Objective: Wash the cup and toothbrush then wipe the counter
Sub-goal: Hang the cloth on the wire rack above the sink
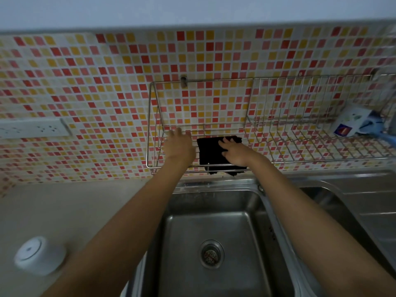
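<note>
Fingers (225,144) of right hand (234,152) spread flat on black cloth (211,152) in wire rack (300,146), 12 o'clock of sink (214,221) | left hand (179,144) open, steadying rack | upturned cup (39,255) on worktop (75,211), 8 o'clock | cloth likely for wiping.

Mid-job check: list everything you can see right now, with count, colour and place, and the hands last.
Wire rack: one, silver metal, mounted on the tiled wall above the sink.
Cloth: one, black, lying on the rack's left part, its edge hanging over the front rail.
Sink: one basin in full view, stainless steel, below the rack; drain strainer in its floor.
Cup: one, white, upside down on the counter at left.
Counter: beige, left of the sink.
Power strip: one, white, on the wall at left.
Package: one, white and blue, at the rack's right end.
Toothbrush: not identifiable.
Left hand: open, over the rack's left end.
Right hand: fingers spread, resting on the cloth.
</note>
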{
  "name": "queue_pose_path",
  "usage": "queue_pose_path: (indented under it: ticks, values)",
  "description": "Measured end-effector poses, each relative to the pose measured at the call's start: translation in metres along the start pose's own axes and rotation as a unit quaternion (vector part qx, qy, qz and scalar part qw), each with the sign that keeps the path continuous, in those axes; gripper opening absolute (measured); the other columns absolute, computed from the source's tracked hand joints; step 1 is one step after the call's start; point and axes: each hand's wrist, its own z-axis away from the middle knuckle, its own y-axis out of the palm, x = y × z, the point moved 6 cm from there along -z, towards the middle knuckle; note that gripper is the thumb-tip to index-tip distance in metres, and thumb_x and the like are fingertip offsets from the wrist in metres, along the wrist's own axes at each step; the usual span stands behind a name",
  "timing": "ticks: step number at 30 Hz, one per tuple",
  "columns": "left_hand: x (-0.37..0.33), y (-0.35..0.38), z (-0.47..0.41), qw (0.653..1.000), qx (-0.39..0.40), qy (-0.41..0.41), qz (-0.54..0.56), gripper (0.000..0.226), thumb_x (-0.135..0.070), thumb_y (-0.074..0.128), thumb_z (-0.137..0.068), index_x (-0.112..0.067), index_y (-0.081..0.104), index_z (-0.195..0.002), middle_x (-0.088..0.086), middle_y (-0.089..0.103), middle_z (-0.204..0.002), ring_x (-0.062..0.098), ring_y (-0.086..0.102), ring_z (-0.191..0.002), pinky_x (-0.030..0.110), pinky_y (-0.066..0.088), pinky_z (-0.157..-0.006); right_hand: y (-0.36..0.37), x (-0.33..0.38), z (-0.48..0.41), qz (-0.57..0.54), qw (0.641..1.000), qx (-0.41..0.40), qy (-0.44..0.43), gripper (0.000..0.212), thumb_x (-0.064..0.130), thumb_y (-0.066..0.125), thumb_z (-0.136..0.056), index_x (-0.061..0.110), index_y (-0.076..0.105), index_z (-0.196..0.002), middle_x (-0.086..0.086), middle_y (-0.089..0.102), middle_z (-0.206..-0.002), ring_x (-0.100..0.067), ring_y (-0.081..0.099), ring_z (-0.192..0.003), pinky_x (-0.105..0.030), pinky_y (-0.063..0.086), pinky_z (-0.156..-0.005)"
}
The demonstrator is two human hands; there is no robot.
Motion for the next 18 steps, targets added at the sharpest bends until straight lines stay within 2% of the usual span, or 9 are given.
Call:
queue_pose_path:
  ticks: [3,6,9,14,18]
  values:
    - [0.019,0.008,0.008,0.995,0.062,-0.075,0.015,0.074,-0.061,0.054,-0.087,-0.012,0.039,-0.140,0.017,0.025,-0.152,0.037,0.040,-0.132,0.044,0.048,-0.095,0.000,0.000,0.000,-0.005,1.000,-0.012,0.005,0.055,0.018,0.028,-0.105,0.017,0.003,-0.153,-0.005,-0.005,-0.161,-0.026,-0.005,-0.148,-0.037,0.004,-0.118]
    - [0.026,0.015,0.008,0.990,0.089,-0.083,0.073,0.071,-0.053,0.059,-0.086,-0.010,0.040,-0.139,0.019,0.026,-0.151,0.036,0.048,-0.126,0.042,0.048,-0.095,0.000,0.000,-0.001,-0.001,1.000,-0.010,0.003,0.054,0.018,0.028,-0.105,0.018,0.004,-0.153,-0.005,-0.004,-0.161,-0.026,-0.005,-0.148,-0.038,0.003,-0.118]
    - [0.029,0.015,0.009,0.985,0.066,-0.089,0.135,0.063,-0.040,0.066,-0.085,-0.007,0.045,-0.135,0.020,0.028,-0.149,0.037,0.052,-0.121,0.042,0.048,-0.096,0.000,0.000,-0.002,-0.002,1.000,-0.006,0.003,0.054,0.019,0.028,-0.105,0.020,0.005,-0.153,-0.006,-0.004,-0.161,-0.027,-0.005,-0.148,-0.039,0.002,-0.119]
    - [0.026,0.002,0.012,0.975,-0.060,-0.040,0.210,0.052,-0.021,0.071,-0.083,-0.006,0.051,-0.129,0.018,0.037,-0.138,0.037,0.055,-0.112,0.041,0.050,-0.095,0.001,0.000,-0.002,-0.014,1.000,-0.007,0.001,0.054,0.018,0.029,-0.105,0.022,0.007,-0.153,-0.006,-0.003,-0.161,-0.028,-0.005,-0.148,-0.039,0.002,-0.118]
    - [0.026,0.013,0.007,0.977,-0.014,-0.036,0.211,0.044,-0.031,0.069,-0.085,-0.012,0.060,-0.124,0.015,0.048,-0.131,0.035,0.055,-0.113,0.043,0.050,-0.097,0.001,-0.002,-0.004,-0.022,1.000,-0.007,0.004,0.054,0.018,0.030,-0.104,0.022,0.007,-0.153,-0.006,-0.003,-0.161,-0.027,-0.005,-0.148,-0.040,0.002,-0.119]
